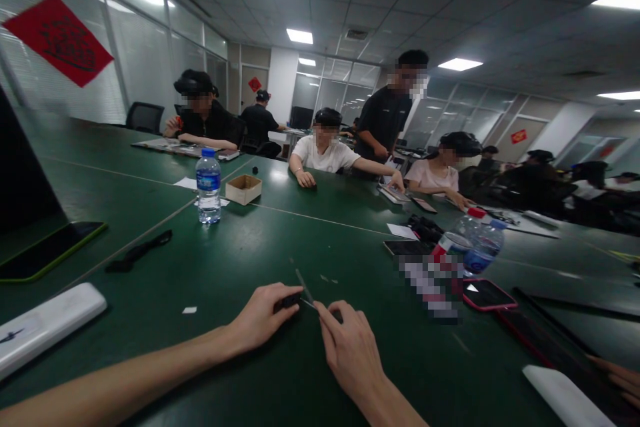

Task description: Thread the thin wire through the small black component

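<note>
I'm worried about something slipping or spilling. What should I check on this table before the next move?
1. Left hand gripping the small black piece: ok.
2. Right hand holding the thin metal tool: ok.
3. Tool touching the piece: cannot tell, too small.
4. Water bottle by the small open box upright and capped: ok.
5. Loose scraps put away: not ok, a white scrap lies beyond the left forearm.

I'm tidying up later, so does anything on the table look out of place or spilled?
A small white scrap lies loose on the green tabletop, left of the left hand; it looks like stray litter. I see no spill.
</note>
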The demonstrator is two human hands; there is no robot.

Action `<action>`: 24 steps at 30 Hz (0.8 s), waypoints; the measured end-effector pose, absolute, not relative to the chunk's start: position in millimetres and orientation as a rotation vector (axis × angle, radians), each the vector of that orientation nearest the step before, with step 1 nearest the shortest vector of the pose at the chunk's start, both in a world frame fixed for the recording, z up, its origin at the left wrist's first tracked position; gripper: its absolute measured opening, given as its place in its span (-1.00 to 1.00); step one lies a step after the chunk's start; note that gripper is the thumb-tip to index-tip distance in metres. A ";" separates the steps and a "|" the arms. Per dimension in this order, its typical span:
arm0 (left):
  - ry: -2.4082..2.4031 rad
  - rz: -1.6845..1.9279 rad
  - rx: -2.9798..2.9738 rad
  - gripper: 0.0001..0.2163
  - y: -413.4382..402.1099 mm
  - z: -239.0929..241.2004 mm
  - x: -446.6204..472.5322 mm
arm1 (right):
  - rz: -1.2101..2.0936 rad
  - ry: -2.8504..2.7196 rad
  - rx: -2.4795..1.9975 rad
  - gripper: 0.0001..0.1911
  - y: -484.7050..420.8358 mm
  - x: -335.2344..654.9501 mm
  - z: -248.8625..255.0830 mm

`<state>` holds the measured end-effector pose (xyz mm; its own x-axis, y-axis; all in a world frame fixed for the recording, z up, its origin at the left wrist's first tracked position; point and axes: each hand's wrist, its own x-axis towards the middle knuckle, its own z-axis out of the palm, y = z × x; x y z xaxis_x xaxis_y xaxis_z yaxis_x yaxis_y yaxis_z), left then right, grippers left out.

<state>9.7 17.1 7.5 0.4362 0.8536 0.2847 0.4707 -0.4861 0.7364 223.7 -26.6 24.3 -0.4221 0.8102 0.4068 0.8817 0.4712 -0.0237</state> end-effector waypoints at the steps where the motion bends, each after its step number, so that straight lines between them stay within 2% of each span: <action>1: 1.109 0.872 2.137 -0.67 17.1 7.2 9.8 | -0.277 -2.365 -1.427 -0.63 -26.6 223.5 24.5; 14: 1.050 0.840 2.429 -0.66 15.7 -16.2 10.2 | -0.214 -2.485 -1.451 -0.66 -30.1 225.1 24.6; 24: 1.117 0.711 2.564 -0.74 4.1 -2.3 14.2 | -0.248 -2.415 -1.355 -0.71 -27.9 226.9 22.3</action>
